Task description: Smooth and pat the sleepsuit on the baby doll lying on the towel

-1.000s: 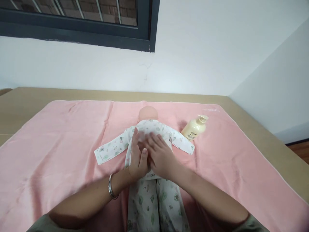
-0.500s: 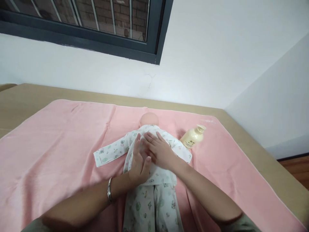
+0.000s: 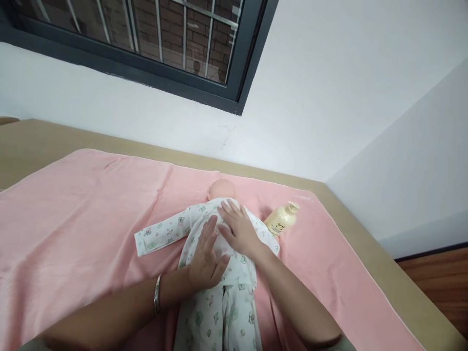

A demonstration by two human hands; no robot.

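Note:
A baby doll point(image 3: 222, 189) lies face down, dressed in a white patterned top point(image 3: 237, 265) and matching trousers point(image 3: 212, 317). My right hand point(image 3: 239, 231) rests flat on the upper back of the top, fingers spread toward the doll's head. Just left of it, my left hand point(image 3: 207, 258) is over the middle of the back, fingers stretched out and thumb apart, tilted on its edge. I cannot tell whether its palm touches the cloth. Neither hand holds anything. The doll's left sleeve point(image 3: 161, 234) reaches out sideways on the blanket.
A pale yellow pump bottle point(image 3: 281, 219) lies tilted beside the doll's right sleeve. Beneath everything is a pink blanket point(image 3: 91, 204) on a wooden table point(image 3: 351, 219). A white wall and a dark-framed window point(image 3: 234, 92) with bars stand behind.
My hands have moved slightly apart; the right one now lies flatter on the back, less blurred. The view has shifted a little, and the doll and bottle stay in place.

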